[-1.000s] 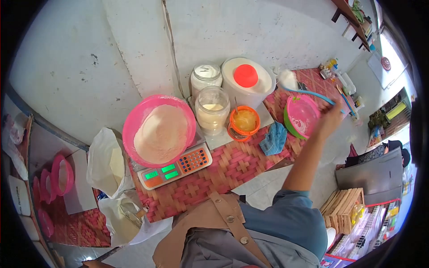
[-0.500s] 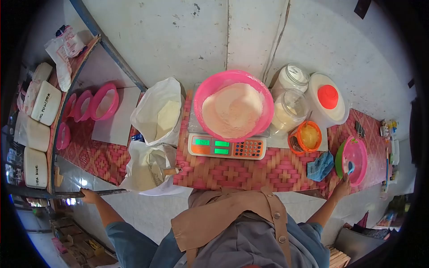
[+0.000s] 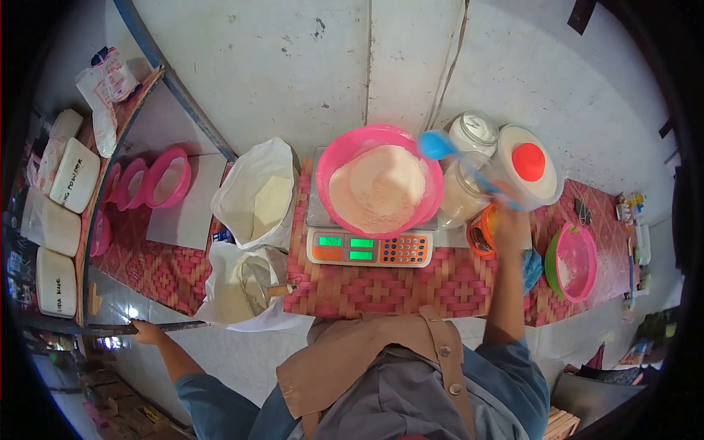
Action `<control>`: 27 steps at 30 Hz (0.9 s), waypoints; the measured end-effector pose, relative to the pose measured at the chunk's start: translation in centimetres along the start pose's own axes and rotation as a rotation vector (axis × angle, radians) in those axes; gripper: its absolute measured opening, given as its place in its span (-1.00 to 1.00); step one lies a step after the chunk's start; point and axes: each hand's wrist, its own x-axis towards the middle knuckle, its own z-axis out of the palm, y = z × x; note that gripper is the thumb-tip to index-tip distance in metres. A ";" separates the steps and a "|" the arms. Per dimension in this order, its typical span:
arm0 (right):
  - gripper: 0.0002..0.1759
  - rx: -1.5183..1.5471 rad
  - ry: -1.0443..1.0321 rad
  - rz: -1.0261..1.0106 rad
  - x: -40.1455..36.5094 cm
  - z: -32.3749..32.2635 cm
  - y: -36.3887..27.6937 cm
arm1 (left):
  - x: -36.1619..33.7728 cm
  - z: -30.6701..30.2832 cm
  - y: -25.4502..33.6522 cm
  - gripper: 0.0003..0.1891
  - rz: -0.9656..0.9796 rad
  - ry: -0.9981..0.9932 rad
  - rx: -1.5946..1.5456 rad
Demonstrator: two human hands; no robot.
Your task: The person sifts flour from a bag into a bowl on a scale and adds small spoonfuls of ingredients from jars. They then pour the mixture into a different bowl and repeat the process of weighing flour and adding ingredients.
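Observation:
My right hand [image 3: 506,194], blurred by motion, is closed on the handle of a blue spoon [image 3: 438,145]. The spoon's bowl is at the right rim of a pink basin [image 3: 383,133] that holds pale flour [image 3: 378,187]. This basin stands on a digital scale [image 3: 370,248] with lit green displays. Beneath my right forearm is an orange tub [image 3: 481,229], partly covered. Far to the left, my left hand [image 3: 149,333] grips the dark edge bar of the shelf [image 3: 176,325]; its fingertips are partly hidden.
Two white sacks stand left of the scale, the nearer sack [image 3: 242,290] with a wooden-handled scoop [image 3: 275,290]. Glass jars [image 3: 473,132] and a red-topped white container [image 3: 528,161] are behind my right hand. A pink-and-green basin [image 3: 576,262] sits right; labelled tubs [image 3: 75,176] line the left shelf.
My right hand has lifted the blue spoon out of the pink-and-green basin and carried it left and away from me, to the flour basin's rim. My left hand stays at the shelf bar.

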 end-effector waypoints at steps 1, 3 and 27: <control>-0.78 -0.164 -0.149 0.030 0.6 2.5 -0.2 | -0.5 -0.4 1.2 -0.67 -0.024 -0.025 -0.032; -0.78 -0.097 -0.225 -0.070 1.1 7.0 -0.4 | -0.9 -0.6 2.0 -0.66 -0.049 -0.045 -0.068; -0.79 0.630 0.380 0.381 1.0 1.7 0.6 | 4.1 1.1 -9.1 -0.69 0.449 -0.204 0.634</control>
